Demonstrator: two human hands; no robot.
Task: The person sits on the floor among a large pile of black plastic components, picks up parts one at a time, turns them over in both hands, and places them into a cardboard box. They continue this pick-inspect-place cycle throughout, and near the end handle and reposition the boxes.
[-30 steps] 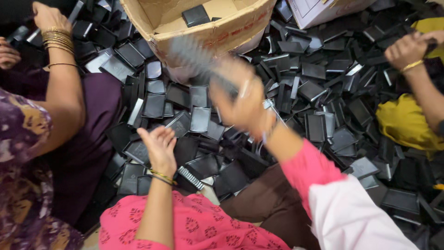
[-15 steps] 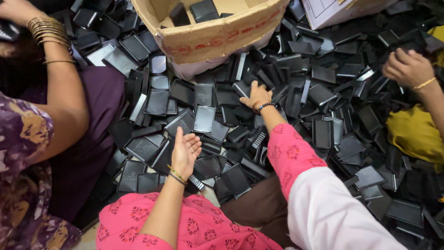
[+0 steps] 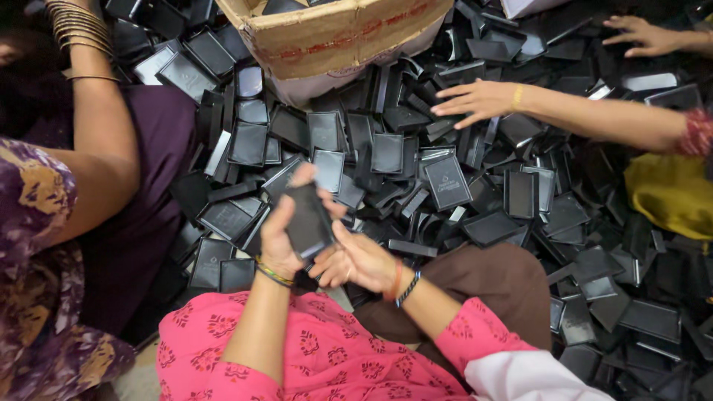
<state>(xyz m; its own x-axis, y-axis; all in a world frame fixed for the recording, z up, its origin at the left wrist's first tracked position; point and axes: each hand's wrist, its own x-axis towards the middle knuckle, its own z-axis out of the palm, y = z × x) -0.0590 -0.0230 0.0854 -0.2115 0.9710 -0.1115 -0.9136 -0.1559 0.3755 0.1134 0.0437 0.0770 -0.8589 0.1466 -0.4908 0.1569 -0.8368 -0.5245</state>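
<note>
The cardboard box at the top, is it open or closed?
Open. The cardboard box has its top flaps apart, with black trays showing inside. How full it is cannot be told.

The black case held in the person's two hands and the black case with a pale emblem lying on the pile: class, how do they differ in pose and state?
The held black case is lifted and stands on end, while the emblem case lies flat on the pile. The left hand and right hand grip the held black case; nothing touches the emblem case. The emblem case shows a pale mark; the held black case looks plain. Both are small, black and rectangular.
</note>
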